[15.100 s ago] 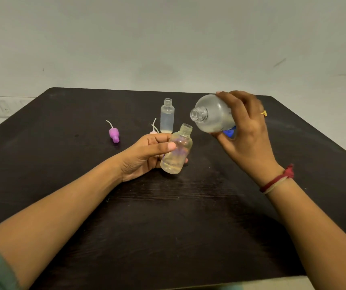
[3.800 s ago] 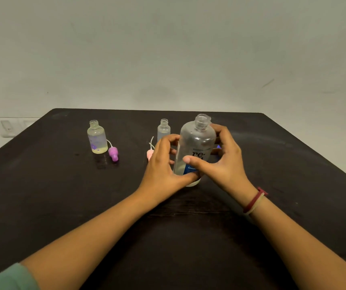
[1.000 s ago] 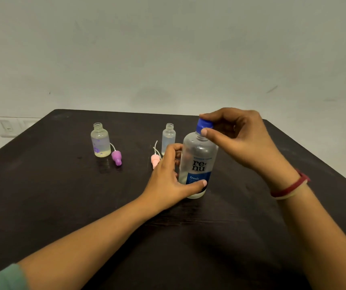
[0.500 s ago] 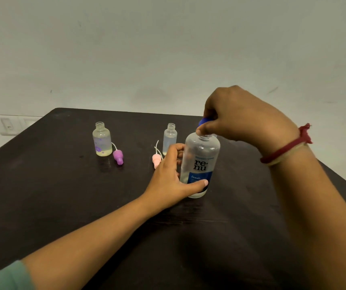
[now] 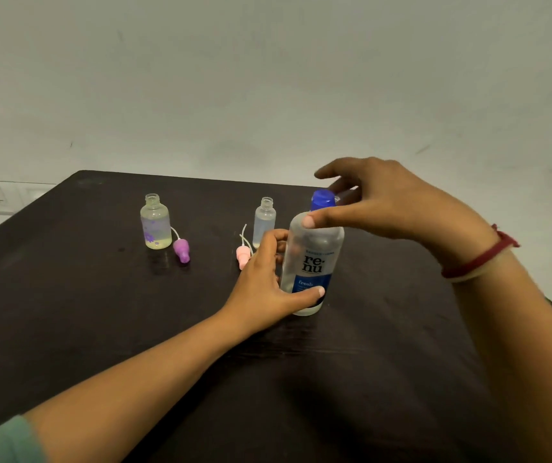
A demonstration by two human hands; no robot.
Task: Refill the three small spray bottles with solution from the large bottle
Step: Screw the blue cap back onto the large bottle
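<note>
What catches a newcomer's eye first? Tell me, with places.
The blue-capped large bottle stands centre-frame, left hand gripping it low, right hand at the cap. Behind, to the left, stand two small open bottles, with a purple spray head and a pink spray head beside them.

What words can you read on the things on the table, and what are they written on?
"re-nu": big dark letters on the front label of the large bottle.
"fresh": white letters on that label's blue band.
The tiny line above "re-nu" and the small print under "fresh": too blurred to read.
The small bottle with purple marks: no words that can be read.
</note>
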